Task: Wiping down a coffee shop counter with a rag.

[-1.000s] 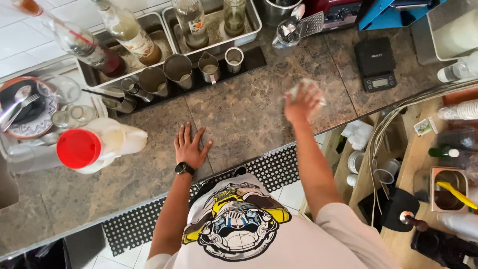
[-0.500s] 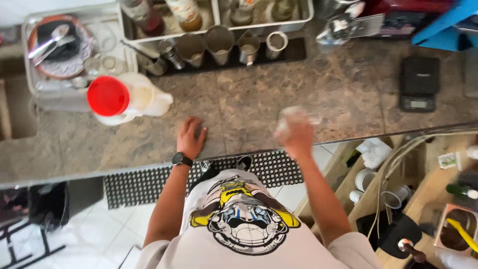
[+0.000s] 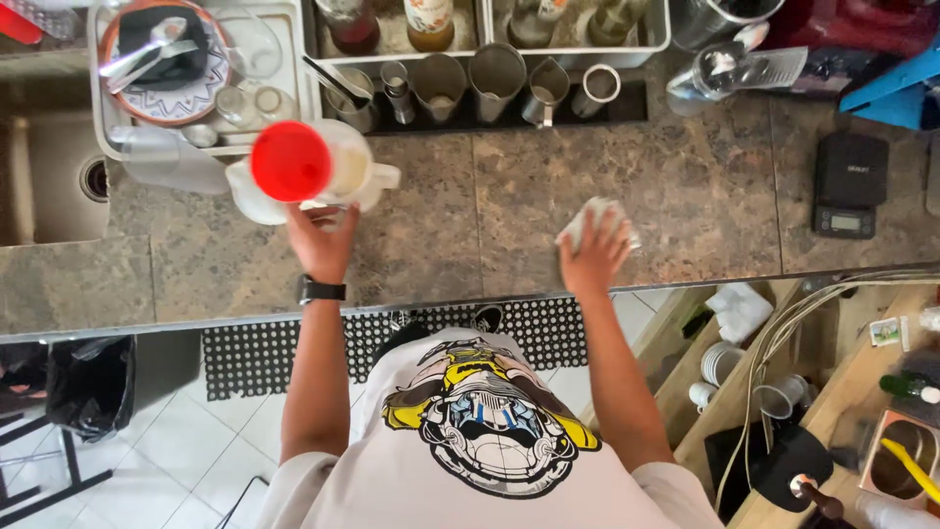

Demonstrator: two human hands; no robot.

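Your left hand (image 3: 321, 240), fingers spread, touches the white jug with red lid (image 3: 308, 168), upright on the stone counter (image 3: 470, 216), handle pointing right, contents hidden. Your right hand (image 3: 594, 253), fingers spread flat, presses a white cloth (image 3: 587, 217). Behind: steel pitchers (image 3: 494, 83), one holding pale residue

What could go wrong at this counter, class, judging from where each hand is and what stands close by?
1. The left hand touches the white jug with the red lid; a push might tip it or slide it into the glasses on the tray.
2. The right hand presses a white cloth on the stone counter; a wide sweep could knock the metal cups behind.
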